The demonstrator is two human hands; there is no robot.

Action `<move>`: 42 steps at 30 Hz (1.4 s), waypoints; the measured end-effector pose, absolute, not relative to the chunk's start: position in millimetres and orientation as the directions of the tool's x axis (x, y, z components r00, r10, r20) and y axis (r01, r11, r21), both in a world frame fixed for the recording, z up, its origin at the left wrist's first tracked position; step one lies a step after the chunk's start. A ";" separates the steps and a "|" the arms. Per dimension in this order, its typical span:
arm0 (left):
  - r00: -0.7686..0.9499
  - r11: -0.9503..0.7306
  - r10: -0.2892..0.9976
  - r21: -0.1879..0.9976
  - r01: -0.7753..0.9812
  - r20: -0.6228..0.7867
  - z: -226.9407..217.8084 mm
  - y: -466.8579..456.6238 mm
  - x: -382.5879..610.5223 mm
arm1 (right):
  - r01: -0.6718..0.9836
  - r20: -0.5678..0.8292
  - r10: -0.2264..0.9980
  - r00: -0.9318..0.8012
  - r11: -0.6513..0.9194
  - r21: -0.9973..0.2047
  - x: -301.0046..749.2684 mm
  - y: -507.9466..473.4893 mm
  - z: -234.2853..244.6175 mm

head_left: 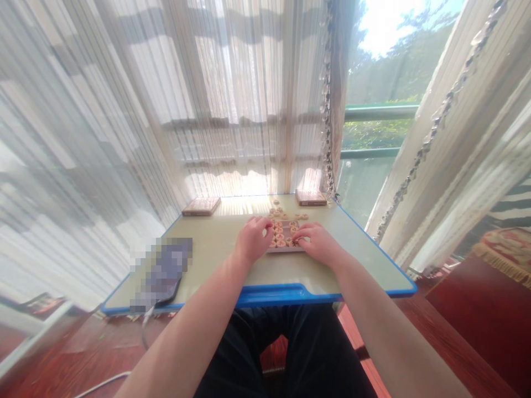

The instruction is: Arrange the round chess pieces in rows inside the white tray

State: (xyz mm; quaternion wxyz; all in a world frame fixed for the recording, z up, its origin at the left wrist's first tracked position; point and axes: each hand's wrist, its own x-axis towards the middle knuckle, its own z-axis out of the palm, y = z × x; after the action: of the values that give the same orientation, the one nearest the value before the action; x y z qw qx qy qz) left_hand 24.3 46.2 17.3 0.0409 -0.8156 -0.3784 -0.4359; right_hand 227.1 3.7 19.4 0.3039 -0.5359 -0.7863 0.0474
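Observation:
A shallow tray (pixel 284 250) stands on the table in front of me, holding rows of round wooden Chinese chess pieces (pixel 280 236) with red and dark characters. An open gap shows in the tray's right middle part. My left hand (pixel 254 239) is at the tray's left edge, its fingers curled together; whatever lies between them is hidden. From the right, my right hand (pixel 318 242) reaches over the tray's edge, fingertips closed on a chess piece (pixel 294 242) near the front right corner. Several loose chess pieces (pixel 277 212) lie just behind the tray.
The pale table (pixel 215 249) has a blue rim. Flat boxes stand at the back left (pixel 202 206) and back right (pixel 311 197). At the left front lies a pixelated dark device (pixel 166 273) with a white cable (pixel 145 326). Sheer curtains (pixel 244 99) hang behind the table.

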 end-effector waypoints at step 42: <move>0.339 -0.693 0.600 0.259 0.673 0.725 16.5 45.8 25.7 | 0.760 0.227 0.936 -0.268 0.350 -0.548 236.8 28.4 50.8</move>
State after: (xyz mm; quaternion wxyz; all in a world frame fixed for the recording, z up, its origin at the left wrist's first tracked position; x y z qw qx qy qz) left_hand 25.7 45.8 16.5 0.0431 -0.8170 -0.3892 -0.4232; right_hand 236.8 28.4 50.8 0.2634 -0.5447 -0.7784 0.1676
